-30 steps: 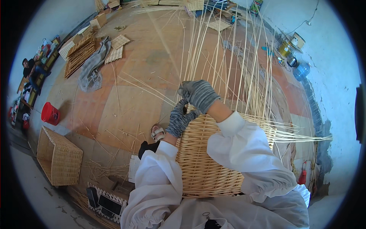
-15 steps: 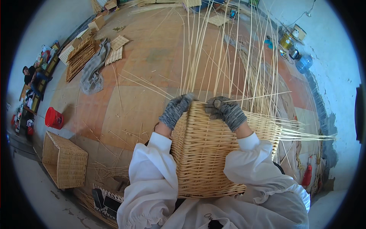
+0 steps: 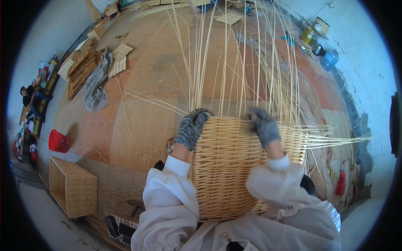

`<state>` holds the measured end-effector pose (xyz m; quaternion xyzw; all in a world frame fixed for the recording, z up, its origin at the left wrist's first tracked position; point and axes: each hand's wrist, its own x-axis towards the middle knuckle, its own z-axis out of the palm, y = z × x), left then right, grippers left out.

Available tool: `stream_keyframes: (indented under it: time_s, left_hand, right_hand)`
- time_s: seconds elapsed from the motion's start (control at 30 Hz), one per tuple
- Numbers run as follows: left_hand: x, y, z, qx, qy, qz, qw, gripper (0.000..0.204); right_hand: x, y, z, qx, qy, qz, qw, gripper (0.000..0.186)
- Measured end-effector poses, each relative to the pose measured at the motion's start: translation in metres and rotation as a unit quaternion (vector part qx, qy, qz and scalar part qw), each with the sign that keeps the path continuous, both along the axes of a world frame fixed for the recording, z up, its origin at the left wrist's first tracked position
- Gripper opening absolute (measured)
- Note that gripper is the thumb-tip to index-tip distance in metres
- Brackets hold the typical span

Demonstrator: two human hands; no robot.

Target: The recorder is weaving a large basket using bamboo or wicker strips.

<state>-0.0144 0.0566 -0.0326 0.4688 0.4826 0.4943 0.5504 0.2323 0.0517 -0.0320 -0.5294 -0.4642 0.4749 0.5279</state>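
Observation:
A half-woven wicker basket [image 3: 228,167] of pale canes lies against my lap, its woven side facing up. Long upright canes [image 3: 225,62] fan out from its far edge. My left hand [image 3: 193,127], in a grey knitted glove, is closed around the basket's far left corner at the base of the canes. Farther right along the same edge is my right hand [image 3: 265,126], gloved alike. Its fingers are smeared by motion, so whether they hold a cane cannot be made out.
More canes [image 3: 335,141] stick out sideways at the basket's right. On the left stand a finished-looking basket [image 3: 79,190] and a red bucket [image 3: 58,141]. Woven panels [image 3: 83,71] and a grey cloth [image 3: 96,90] lie farther off. A person [image 3: 30,100] sits at the far left.
My right hand has moved right along the basket's edge, away from my left hand, which stays at the corner. The cane that stuck out rightward by my right hand no longer shows there.

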Motion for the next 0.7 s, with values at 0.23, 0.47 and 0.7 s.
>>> stream_keyframes:
  time_s: [0.23, 0.47, 0.7]
  left_hand:
    - [0.009, -0.028, -0.012, 0.131, -0.03, 0.008, 0.991, 0.042]
    - [0.024, -0.041, 0.004, 0.159, 0.223, 0.042, 0.961, 0.05]
    - [0.021, -0.031, -0.007, 0.011, 0.087, 0.108, 0.99, 0.024]
  right_hand:
    - [-0.043, -0.01, 0.071, 0.152, -0.572, 0.089, 0.801, 0.033]
    - [-0.034, -0.05, 0.044, 0.132, -0.565, 0.049, 0.813, 0.044]
    - [-0.031, -0.06, 0.01, 0.216, -0.497, 0.027, 0.84, 0.042]
